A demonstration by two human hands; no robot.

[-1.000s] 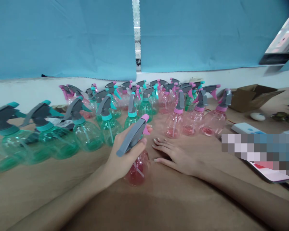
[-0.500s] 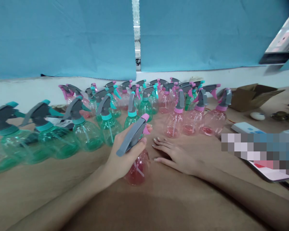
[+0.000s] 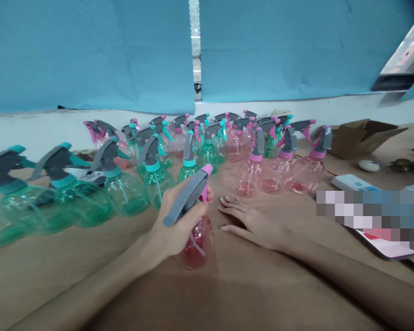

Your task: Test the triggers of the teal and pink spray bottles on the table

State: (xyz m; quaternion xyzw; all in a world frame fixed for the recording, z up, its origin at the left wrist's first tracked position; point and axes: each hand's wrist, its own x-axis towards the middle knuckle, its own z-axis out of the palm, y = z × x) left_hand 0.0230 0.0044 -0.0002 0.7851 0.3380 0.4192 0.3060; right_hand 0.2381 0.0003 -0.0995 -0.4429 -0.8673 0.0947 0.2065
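My left hand [image 3: 179,220] is wrapped round the neck of a pink spray bottle [image 3: 196,250], its fingers at the pink trigger. The bottle has a grey head with a pink nozzle, and reddish liquid and a dip tube show through its clear body. My right hand [image 3: 250,223] lies flat on the wooden table [image 3: 258,294], palm down with fingers spread, just right of that bottle and holding nothing. A row of green spray bottles [image 3: 126,197] with turquoise collars stands to the left. Beyond my right hand are three pink spray bottles [image 3: 250,177].
More pink and green spray bottles [image 3: 209,149] crowd the back by the wall. On the right are an open cardboard box [image 3: 353,140], a white egg-shaped object [image 3: 368,165], a white power strip [image 3: 353,183] and a phone [image 3: 389,246] with a cable. A blue cloth [image 3: 89,55] hangs behind.
My left fingers have drawn in the trigger of the pink spray bottle. Hand and bottle have shifted slightly toward me. My right hand stays in place.
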